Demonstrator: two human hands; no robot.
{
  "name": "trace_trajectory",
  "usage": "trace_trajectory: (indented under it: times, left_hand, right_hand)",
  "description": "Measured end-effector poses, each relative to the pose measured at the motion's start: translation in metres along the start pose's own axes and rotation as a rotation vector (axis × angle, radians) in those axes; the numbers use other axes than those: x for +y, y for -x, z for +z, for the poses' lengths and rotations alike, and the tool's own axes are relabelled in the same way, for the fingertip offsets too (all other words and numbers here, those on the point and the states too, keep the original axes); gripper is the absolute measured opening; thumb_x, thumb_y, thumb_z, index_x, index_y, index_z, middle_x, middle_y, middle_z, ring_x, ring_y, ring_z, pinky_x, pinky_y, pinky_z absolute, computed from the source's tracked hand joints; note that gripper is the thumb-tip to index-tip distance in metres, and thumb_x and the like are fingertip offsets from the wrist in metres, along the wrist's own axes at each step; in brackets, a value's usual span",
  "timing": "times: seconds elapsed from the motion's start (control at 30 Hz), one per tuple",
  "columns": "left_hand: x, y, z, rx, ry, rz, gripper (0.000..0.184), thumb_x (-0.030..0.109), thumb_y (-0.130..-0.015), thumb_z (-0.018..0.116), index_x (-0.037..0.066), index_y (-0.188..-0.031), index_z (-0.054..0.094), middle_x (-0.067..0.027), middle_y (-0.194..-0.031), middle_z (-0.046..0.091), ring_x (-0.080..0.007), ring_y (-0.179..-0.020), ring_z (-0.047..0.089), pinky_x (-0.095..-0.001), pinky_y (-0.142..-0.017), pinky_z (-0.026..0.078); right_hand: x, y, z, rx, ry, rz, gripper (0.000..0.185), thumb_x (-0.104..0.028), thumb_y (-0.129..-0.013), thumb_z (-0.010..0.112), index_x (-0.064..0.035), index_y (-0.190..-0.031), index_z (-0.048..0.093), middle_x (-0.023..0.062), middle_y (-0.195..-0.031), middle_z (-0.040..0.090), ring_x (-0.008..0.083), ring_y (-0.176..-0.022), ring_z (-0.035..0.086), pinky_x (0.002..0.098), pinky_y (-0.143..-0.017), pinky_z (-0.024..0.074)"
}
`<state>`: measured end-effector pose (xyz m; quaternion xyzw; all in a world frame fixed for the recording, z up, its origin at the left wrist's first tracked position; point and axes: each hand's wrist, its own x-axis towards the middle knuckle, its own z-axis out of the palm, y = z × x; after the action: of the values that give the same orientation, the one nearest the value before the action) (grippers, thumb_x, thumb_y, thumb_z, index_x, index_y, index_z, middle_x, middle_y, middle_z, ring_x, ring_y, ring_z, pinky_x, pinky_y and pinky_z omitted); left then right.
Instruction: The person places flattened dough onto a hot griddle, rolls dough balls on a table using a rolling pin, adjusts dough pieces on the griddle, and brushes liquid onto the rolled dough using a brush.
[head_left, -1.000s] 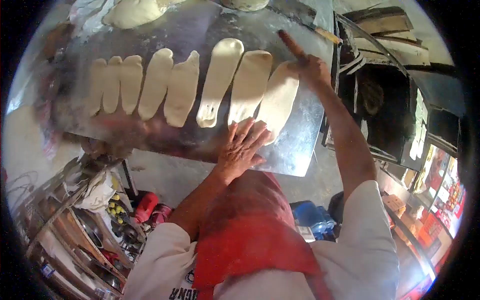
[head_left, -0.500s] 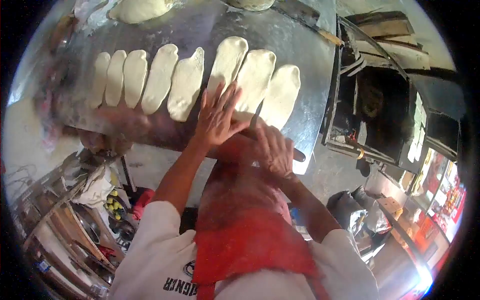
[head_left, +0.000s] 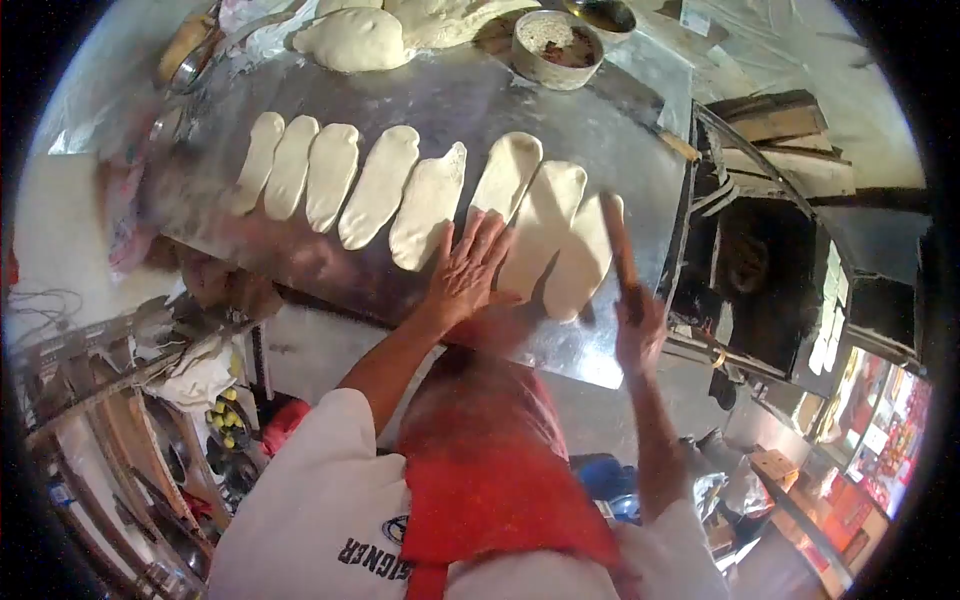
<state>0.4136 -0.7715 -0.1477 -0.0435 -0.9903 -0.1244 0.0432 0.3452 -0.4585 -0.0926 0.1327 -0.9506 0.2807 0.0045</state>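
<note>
Several flattened oblong dough pieces [head_left: 380, 188] lie in a row on the metal tabletop [head_left: 330, 85]. My left hand [head_left: 468, 272] rests with fingers spread on the lower end of one long dough piece [head_left: 508, 170]. Right of it, two more pieces, one in the middle [head_left: 548, 215] and one at the right end [head_left: 580, 265], lie side by side and touch or overlap. My right hand [head_left: 640, 325] is closed round the lower part of a wooden rolling pin [head_left: 618, 240], which points away from me beside the rightmost piece.
Large dough lumps [head_left: 352, 40], a bowl with some contents [head_left: 556, 52] and a darker bowl [head_left: 604, 14] stand at the far side. A wooden-handled tool [head_left: 676, 143] lies near the right edge, beside a dark open metal structure [head_left: 755, 260].
The view has shifted, showing more of the table's far side. My right hand has moved right from beside my left hand, and the rolling pin has swung from lying crosswise to pointing away.
</note>
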Motion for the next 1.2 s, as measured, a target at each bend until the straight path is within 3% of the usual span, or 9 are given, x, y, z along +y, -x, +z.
trace_trajectory:
  times: [0.2,0.3,0.43,0.5,0.57,0.6,0.7,0.87,1.2]
  left_hand:
    - [-0.001,0.010,0.001,-0.089,0.032,-0.030,0.103,0.083,-0.086,0.043,0.016,-0.162,0.026,-0.0090,-0.167,0.025,-0.0334,-0.154,0.022,-0.0623,-0.122,0.006]
    - [0.018,-0.008,-0.016,0.070,0.336,-0.180,0.077,0.047,-0.091,0.069,0.011,-0.153,0.041,-0.0146,-0.154,0.046,-0.0377,-0.144,0.040,-0.0590,-0.118,0.022]
    - [0.106,-0.050,-0.098,0.401,0.630,0.036,0.027,0.006,-0.089,0.068,0.006,-0.116,0.065,-0.0145,-0.135,0.059,-0.0354,-0.133,0.049,-0.0470,-0.115,0.035]
    - [0.174,-0.070,-0.142,0.481,0.834,0.207,0.014,0.001,-0.091,0.063,0.004,-0.103,0.068,-0.0150,-0.134,0.058,-0.0314,-0.135,0.048,-0.0475,-0.118,0.032]
    - [0.254,-0.079,-0.189,0.544,1.046,0.420,0.020,-0.002,-0.090,0.062,0.004,-0.108,0.065,-0.0174,-0.138,0.056,-0.0328,-0.136,0.048,-0.0495,-0.119,0.030]
    - [0.287,-0.082,-0.211,0.548,1.095,0.569,0.026,0.011,-0.091,0.064,0.002,-0.115,0.062,-0.0207,-0.143,0.053,-0.0369,-0.140,0.043,-0.0519,-0.119,0.028]
    - [0.411,-0.059,-0.274,0.505,1.658,0.777,0.049,0.024,-0.092,0.060,0.001,-0.135,0.054,-0.0205,-0.141,0.055,-0.0382,-0.141,0.041,-0.0564,-0.121,0.024]
    - [0.541,-0.048,-0.307,0.377,1.695,1.222,0.044,0.022,-0.092,0.061,0.001,-0.131,0.056,-0.0190,-0.137,0.056,-0.0359,-0.136,0.043,-0.0530,-0.118,0.027]
    - [0.710,-0.076,-0.273,0.497,1.738,1.567,0.035,0.019,-0.093,0.062,0.002,-0.123,0.058,-0.0160,-0.127,0.058,-0.0311,-0.125,0.048,-0.0463,-0.110,0.032]
  right_hand:
    - [-0.042,-0.023,-0.036,0.136,-0.063,-0.182,0.045,-0.003,-0.083,0.078,-0.0053,-0.126,0.064,0.0151,-0.118,0.064,0.0320,-0.105,0.063,0.0405,-0.092,0.0516]
    - [-0.049,0.029,-0.054,-0.042,-0.237,-0.116,0.040,-0.001,-0.080,0.080,-0.0054,-0.119,0.069,0.0114,-0.110,0.066,0.0264,-0.097,0.065,0.0366,-0.088,0.0526]
    - [-0.024,0.069,-0.123,0.148,-0.340,0.086,0.034,-0.006,-0.083,0.081,-0.0069,-0.115,0.071,0.0099,-0.102,0.068,0.0217,-0.086,0.067,0.0349,-0.075,0.0556]
    - [-0.003,0.083,-0.196,0.331,-0.287,-0.024,0.015,-0.002,-0.089,0.072,-0.0017,-0.104,0.068,0.0078,-0.092,0.068,0.0167,-0.090,0.066,0.0333,-0.084,0.0520]
    - [0.004,0.119,-0.290,0.616,-0.081,-0.074,0.007,-0.010,-0.094,0.066,-0.0031,-0.096,0.066,0.0096,-0.092,0.068,0.0213,-0.093,0.066,0.0349,-0.084,0.0521]
    - [0.009,0.142,-0.337,0.651,-0.057,-0.034,0.007,-0.010,-0.094,0.066,-0.0031,-0.096,0.066,0.0096,-0.092,0.068,0.0213,-0.093,0.066,0.0349,-0.084,0.0521]
    - [0.019,0.217,-0.458,1.471,-0.736,-0.474,0.026,-0.017,-0.100,0.050,0.0051,-0.099,0.064,0.0172,-0.098,0.069,0.0239,-0.082,0.070,0.0314,-0.067,0.0596]
    - [0.041,0.302,-0.556,0.939,0.107,-0.569,0.022,-0.016,-0.100,0.053,0.0029,-0.097,0.063,0.0130,-0.093,0.066,0.0205,-0.078,0.068,0.0300,-0.068,0.0577]
    - [0.135,0.354,-0.631,0.958,0.513,-0.422,0.015,-0.015,-0.099,0.058,-0.0014,-0.093,0.059,0.0048,-0.082,0.058,0.0136,-0.070,0.062,0.0272,-0.070,0.0538]
